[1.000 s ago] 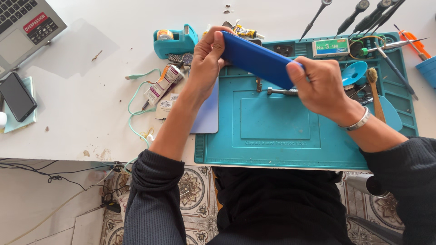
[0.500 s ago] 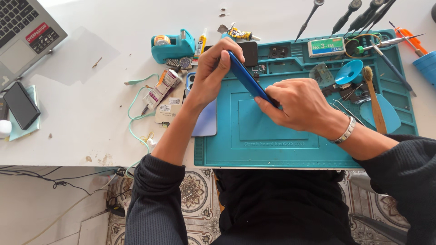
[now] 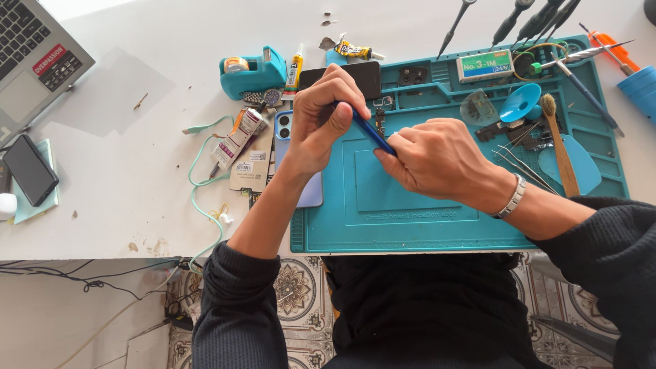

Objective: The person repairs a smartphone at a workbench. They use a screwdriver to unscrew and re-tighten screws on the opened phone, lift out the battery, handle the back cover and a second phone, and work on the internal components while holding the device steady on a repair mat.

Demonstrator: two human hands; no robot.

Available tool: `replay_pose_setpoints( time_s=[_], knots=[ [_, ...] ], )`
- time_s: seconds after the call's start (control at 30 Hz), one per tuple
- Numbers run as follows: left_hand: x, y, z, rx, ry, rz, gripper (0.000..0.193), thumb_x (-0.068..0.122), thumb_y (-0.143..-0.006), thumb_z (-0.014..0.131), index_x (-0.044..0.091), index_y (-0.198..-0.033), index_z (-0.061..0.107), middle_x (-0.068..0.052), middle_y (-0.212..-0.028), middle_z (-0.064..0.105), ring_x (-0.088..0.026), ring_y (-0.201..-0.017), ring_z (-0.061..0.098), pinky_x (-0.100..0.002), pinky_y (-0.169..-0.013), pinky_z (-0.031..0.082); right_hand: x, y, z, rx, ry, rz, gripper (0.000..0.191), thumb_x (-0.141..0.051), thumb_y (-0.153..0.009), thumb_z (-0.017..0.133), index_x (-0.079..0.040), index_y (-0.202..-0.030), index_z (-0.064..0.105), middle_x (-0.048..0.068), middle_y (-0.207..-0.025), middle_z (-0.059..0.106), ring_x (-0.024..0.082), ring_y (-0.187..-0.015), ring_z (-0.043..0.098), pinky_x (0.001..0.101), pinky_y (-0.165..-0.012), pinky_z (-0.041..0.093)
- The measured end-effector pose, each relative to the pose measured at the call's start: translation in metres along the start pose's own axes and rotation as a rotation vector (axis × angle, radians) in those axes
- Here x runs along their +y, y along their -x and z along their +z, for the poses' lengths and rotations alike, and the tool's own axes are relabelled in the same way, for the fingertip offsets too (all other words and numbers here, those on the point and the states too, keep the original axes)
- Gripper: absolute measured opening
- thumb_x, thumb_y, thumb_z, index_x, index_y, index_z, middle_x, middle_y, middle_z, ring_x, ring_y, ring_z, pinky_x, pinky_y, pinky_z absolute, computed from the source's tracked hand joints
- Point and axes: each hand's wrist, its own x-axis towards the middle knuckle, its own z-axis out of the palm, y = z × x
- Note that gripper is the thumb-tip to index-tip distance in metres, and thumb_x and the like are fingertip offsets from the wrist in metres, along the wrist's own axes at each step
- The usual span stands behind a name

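Blue phone (image 3: pixel 369 132), seen edge-on, pinched between both hands above the rear-left part of the teal work mat (image 3: pixel 410 205). Left hand (image 3: pixel 322 119) closed on its upper end, fingers curled over the top. Right hand (image 3: pixel 437 160) closed on its lower end, thumb and forefinger meeting on the thin edge. Tilted so only a narrow blue strip shows; whether front or back faces the camera, cannot tell. Metal bracelet (image 3: pixel 514 197) on right wrist.

Directly under the left hand: second phone with pale blue back (image 3: pixel 283 137), lying flat, half on the mat's left edge, half on the white bench (image 3: pixel 123 184). Black phone (image 3: pixel 362 74) flat at the mat's rear-left corner, just behind the left hand.

Along the mat's right side: blue funnel-shaped cup (image 3: pixel 521 102), wooden-handled brush (image 3: pixel 560 147), tweezers (image 3: pixel 519 164). Small green box (image 3: pixel 485 65) at the mat's rear edge.

On bench left of the mat: teal tape dispenser (image 3: pixel 254 70), glue tube (image 3: pixel 294 68), coiled pale green cable (image 3: pixel 198 184). Laptop (image 3: pixel 34 61) at the bench's rear-left corner; dark phone (image 3: pixel 31 169) near the left edge.
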Motion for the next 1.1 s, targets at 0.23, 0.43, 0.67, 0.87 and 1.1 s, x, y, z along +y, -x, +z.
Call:
replay_pose_setpoints(
  time_s=[0.23,0.43,0.67,0.87,1.1],
  knots=[
    [0.006,-0.004,-0.001,-0.018,-0.115,0.041,0.034,0.037,-0.108,0.060,0.006,-0.095,0.064,-0.004,-0.099,0.062,-0.015,-0.093,0.052,-0.027,-0.085,0.043,-0.003,-0.001,-0.005,0.017,-0.029,0.043,0.042,-0.029,-0.093,0.071,-0.008,-0.061,0.056,0.007,-0.052,0.053,0.030,-0.048,0.056,0.0421,-0.049,0.045],
    [0.009,-0.010,-0.005,-0.111,-0.246,0.143,0.035,0.031,-0.090,0.086,0.008,-0.093,0.060,-0.005,-0.100,0.062,-0.018,-0.094,0.053,-0.028,-0.083,0.044,-0.003,0.001,-0.003,0.008,-0.020,0.039,0.041,-0.029,-0.093,0.070,-0.008,-0.061,0.056,0.007,-0.051,0.053,0.029,-0.048,0.056,0.0415,-0.049,0.045],
    [0.003,-0.007,-0.006,-0.063,-0.372,0.099,0.041,0.027,-0.083,0.092,0.008,-0.086,0.055,-0.003,-0.085,0.050,-0.017,-0.082,0.045,-0.029,-0.076,0.037,0.000,0.002,0.003,0.008,0.006,0.019,0.041,-0.027,-0.098,0.069,-0.009,-0.064,0.054,0.006,-0.054,0.054,0.029,-0.050,0.057,0.0418,-0.052,0.046],
    [-0.007,-0.002,-0.007,-0.008,-0.273,0.026,0.034,0.022,-0.087,0.088,0.007,-0.090,0.058,-0.002,-0.089,0.051,-0.015,-0.087,0.047,-0.026,-0.073,0.038,0.002,-0.001,-0.003,-0.035,-0.102,0.114,0.042,-0.031,-0.098,0.067,-0.006,-0.066,0.054,0.008,-0.055,0.056,0.031,-0.049,0.056,0.0436,-0.048,0.043],
    [-0.029,0.000,-0.010,0.150,-0.170,-0.204,0.027,0.016,-0.097,0.076,0.007,-0.098,0.050,0.000,-0.097,0.054,-0.004,-0.082,0.048,-0.020,-0.073,0.042,0.001,-0.002,-0.006,-0.285,-0.044,0.226,0.044,-0.038,-0.098,0.062,-0.007,-0.067,0.056,0.011,-0.044,0.051,0.033,-0.040,0.053,0.0447,-0.042,0.041]
  ],
)
